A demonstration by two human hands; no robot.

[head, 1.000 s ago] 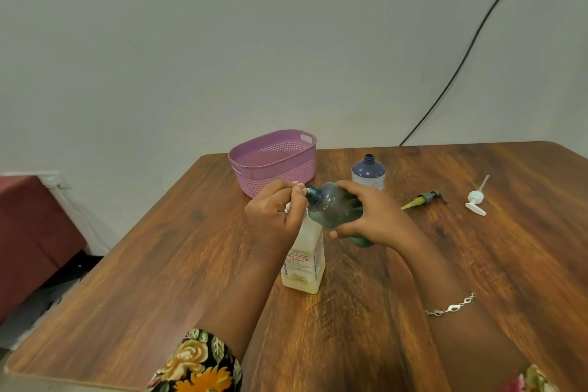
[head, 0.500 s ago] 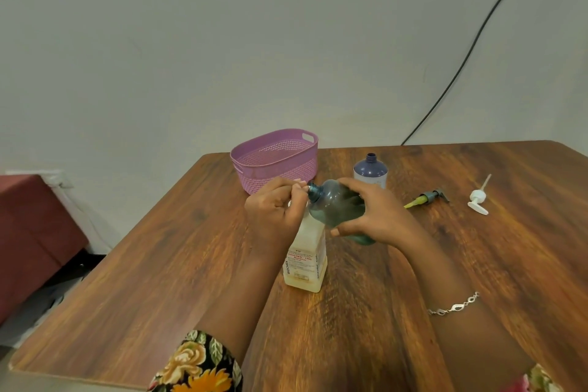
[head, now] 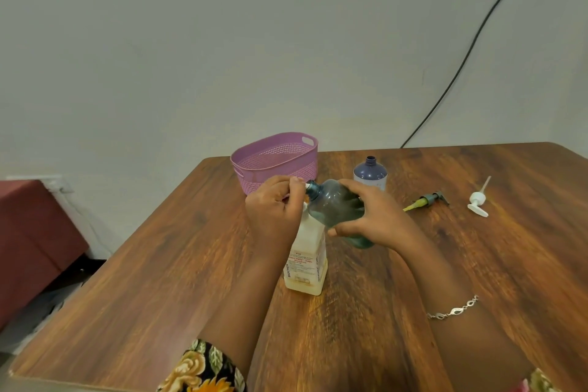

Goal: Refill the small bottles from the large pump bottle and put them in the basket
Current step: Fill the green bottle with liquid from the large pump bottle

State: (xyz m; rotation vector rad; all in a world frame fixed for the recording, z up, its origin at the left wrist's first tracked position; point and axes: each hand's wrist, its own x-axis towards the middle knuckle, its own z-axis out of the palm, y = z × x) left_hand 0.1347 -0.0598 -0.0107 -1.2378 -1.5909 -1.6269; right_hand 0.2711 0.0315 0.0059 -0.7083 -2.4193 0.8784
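basket (head: 276, 159): lilac-purple, little hole pattern all over
held small bottle (head: 337, 210): see-through teal
other small bottle (head: 370, 170): dark purple-blue, whitish label
pump bottle (head: 305, 264): milky white, yellowish at the bottom, red print
loose pump (head: 477, 200): plain white
second loose pump (head: 428, 200): dark grey, yellow-green tube
worktop (head: 159, 280): warm brown, streaky wood grain
sleeve (head: 203, 369): black with cream and orange flowers

Tilted teal bottle (head: 337, 210) at pump bottle (head: 307, 259) spout; purple basket (head: 276, 165) behind.

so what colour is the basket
The basket is light purple, its walls finely perforated; the head view shows it.
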